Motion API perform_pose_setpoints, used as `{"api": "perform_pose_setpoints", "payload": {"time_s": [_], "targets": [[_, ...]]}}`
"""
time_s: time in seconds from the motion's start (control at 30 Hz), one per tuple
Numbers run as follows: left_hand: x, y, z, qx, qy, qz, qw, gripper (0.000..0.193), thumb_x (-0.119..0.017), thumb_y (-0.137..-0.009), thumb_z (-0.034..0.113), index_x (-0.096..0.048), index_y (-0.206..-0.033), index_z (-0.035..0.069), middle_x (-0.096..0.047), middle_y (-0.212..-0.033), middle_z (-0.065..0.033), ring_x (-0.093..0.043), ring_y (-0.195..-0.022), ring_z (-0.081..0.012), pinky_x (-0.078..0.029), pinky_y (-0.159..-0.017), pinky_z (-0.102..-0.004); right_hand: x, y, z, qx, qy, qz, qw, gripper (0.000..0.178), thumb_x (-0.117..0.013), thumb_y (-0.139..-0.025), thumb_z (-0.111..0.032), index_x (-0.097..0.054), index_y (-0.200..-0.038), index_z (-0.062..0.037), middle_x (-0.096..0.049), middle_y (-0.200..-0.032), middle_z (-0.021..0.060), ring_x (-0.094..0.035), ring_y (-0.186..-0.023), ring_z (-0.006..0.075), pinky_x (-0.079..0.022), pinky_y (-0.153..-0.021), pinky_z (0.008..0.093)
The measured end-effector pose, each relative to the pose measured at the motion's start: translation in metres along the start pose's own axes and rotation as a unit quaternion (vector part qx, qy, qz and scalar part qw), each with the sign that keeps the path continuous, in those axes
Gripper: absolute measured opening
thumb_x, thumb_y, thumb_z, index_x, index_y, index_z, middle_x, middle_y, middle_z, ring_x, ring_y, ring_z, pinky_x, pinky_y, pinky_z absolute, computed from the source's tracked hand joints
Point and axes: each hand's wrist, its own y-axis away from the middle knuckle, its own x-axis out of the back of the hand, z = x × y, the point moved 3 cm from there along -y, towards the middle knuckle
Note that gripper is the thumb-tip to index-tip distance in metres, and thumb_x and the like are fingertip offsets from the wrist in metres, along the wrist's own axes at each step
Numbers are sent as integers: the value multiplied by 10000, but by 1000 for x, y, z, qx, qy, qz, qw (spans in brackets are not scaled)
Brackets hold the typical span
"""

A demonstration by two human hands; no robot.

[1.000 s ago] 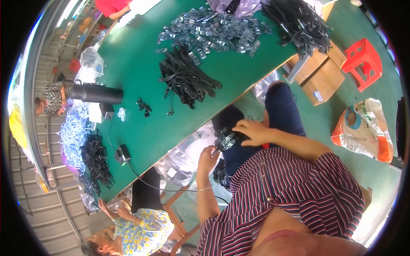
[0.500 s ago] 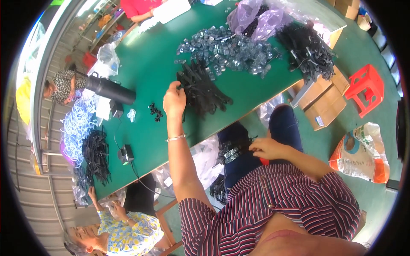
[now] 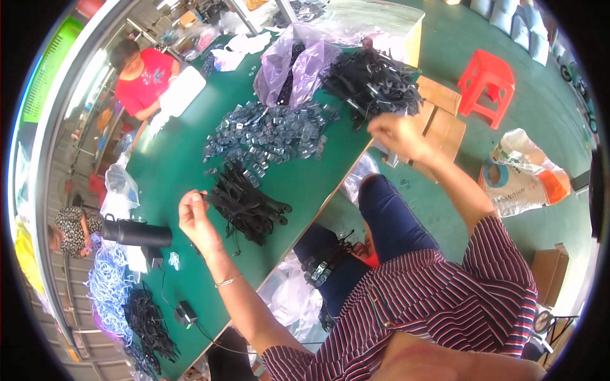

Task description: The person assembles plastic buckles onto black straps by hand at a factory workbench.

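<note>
My left hand (image 3: 198, 222) is over the green table with thumb and fingers pinched on the end of a black strap. That strap runs into a small heap of black straps (image 3: 251, 206) just right of the hand. My right hand (image 3: 399, 136) is raised at the table's right edge, close to a larger pile of black straps (image 3: 372, 86). Its fingers are curled together, slightly blurred, and whatever they hold is hidden. Between the two strap heaps lies a spread of clear grey plastic buckles (image 3: 267, 133). Across my thigh rest black straps with clear buckles (image 3: 319, 273).
A purple plastic bag (image 3: 270, 73) stands behind the buckles. A black bottle (image 3: 136, 233), blue cords (image 3: 108, 279) and more black straps (image 3: 149, 324) lie at left. Right of the table are cardboard boxes (image 3: 448, 133), a red stool (image 3: 489, 79) and a sack (image 3: 518, 171). A person (image 3: 143, 82) works opposite.
My right hand has gone from my lap up to the large strap pile. My left hand now pinches a strap end beside the small heap. The view has swung toward the right.
</note>
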Motion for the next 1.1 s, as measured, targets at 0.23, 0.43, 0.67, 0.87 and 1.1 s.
{"api": "perform_pose_setpoints", "payload": {"time_s": [0.23,0.43,0.67,0.87,1.1], "targets": [[-21,-10,31,-24,333,-92,938,107,-510,-894,93,-509,-989,42,-547,-879,-51,-516,-767,-168,-436,-735,-285,-10,-65,20,25,216,37,975,161,-626,-737,-196,-612,-810,-53,-608,-794,103,-615,-774,279,-486,-687,362],[-30,-1,-9,230,429,-73,870,137,-515,-889,140,-528,-1010,76,-560,-865,-9,-503,-709,-118,-430,-641,-260,-38,-91,32,-158,374,-167,899,164,-599,-709,-146,-659,-826,-47,-648,-884,140,-631,-862,292,-479,-757,383],[-53,41,-19,322,550,-111,762,268,-493,-891,128,-482,-1128,4,-568,-881,-17,-497,-718,-114,-398,-657,-268,-14,-101,43,-112,240,-26,964,149,-540,-715,-141,-635,-781,-48,-638,-825,165,-618,-783,337,-496,-697,416],[-94,90,-24,379,585,-139,703,294,-488,-882,126,-477,-1153,13,-530,-802,-4,-444,-654,-111,-374,-643,-274,6,-99,-2,-89,-136,-1,987,71,-461,-908,-101,-492,-898,-38,-513,-719,-10,-448,-577,51,-397,-524,211],[-166,135,-24,463,518,-249,674,367,-447,-912,318,-531,-1101,15,-607,-912,-57,-436,-626,-124,-376,-638,-279,4,-34,-74,67,-163,-3,984,35,-501,-880,-76,-486,-891,-46,-500,-761,18,-511,-690,96,-447,-586,268]]}}
